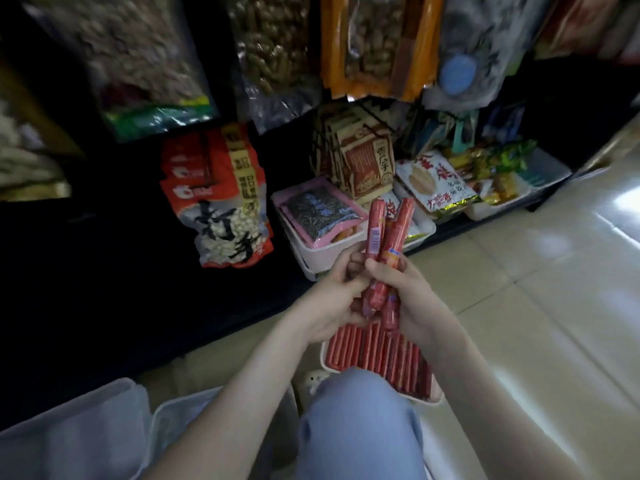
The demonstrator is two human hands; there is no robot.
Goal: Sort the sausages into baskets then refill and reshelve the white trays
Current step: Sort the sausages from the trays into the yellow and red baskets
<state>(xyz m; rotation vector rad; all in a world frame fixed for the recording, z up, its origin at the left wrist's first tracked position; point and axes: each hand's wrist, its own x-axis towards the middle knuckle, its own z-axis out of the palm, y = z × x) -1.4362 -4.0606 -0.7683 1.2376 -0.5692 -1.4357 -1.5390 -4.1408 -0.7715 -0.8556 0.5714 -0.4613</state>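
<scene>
Item: bundle of red sausages [384, 244], upright, held by both hands. Left hand [329, 299] has its fingers curled round the lower part, and right hand [412, 296] has its fingers wrapped round the same bundle.

Directly below the fingers: white tray [437, 399] on the floor [519, 271], filled with rows of sausages [377, 355].

Beyond the fingers: shelf tray [313, 252] holding a pink packet [322, 213].

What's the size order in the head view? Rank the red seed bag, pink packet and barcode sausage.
1. red seed bag
2. pink packet
3. barcode sausage, which looks smallest despite being nearest the camera
</scene>
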